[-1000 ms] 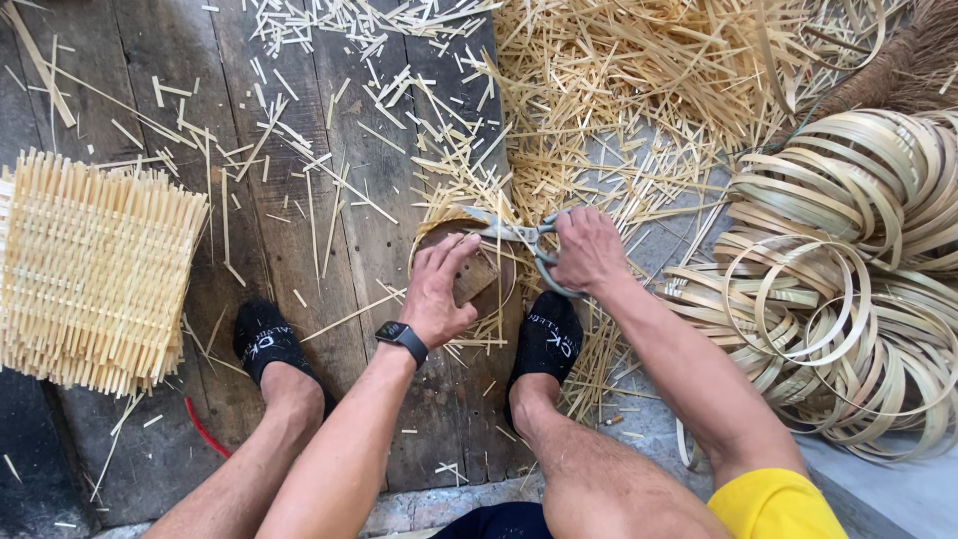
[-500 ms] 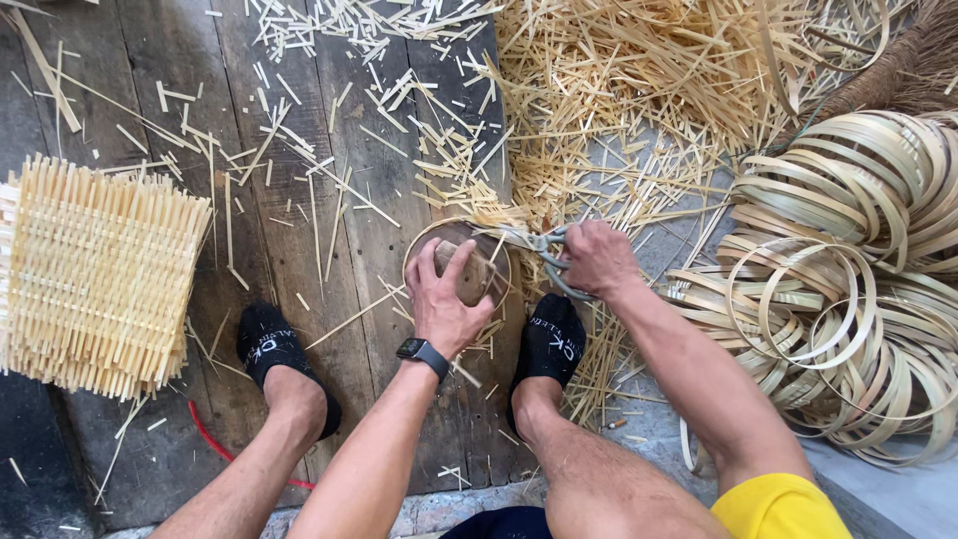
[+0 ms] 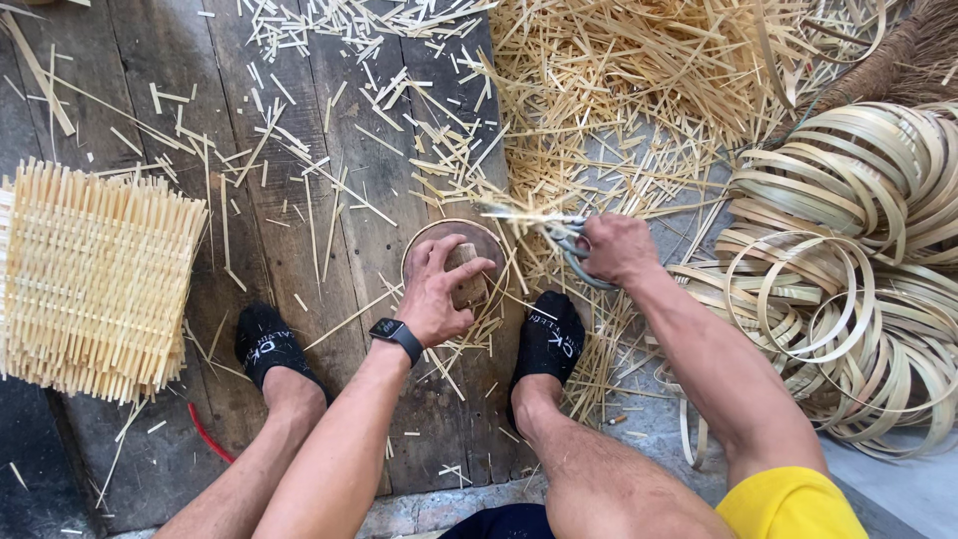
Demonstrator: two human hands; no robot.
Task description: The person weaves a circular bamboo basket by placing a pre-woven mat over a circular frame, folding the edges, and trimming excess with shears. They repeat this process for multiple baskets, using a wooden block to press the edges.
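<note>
A woven bamboo mat (image 3: 95, 279) lies on the dark plank floor (image 3: 289, 150) (left side); coiled bamboo hoops (image 3: 848, 269) pile at right, loose splints (image 3: 639, 90) heaped above, near a red cord (image 3: 208, 435).

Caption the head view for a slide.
Left hand presses a round wooden form; right hand grips shears amid bamboo strips.

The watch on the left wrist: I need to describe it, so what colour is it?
Black, band and face alike; the watch shows clearly in the head view.

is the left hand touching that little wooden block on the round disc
Touching. The head view shows the left hand with fingers wrapped over the wooden block on the round disc, no gap.
</note>
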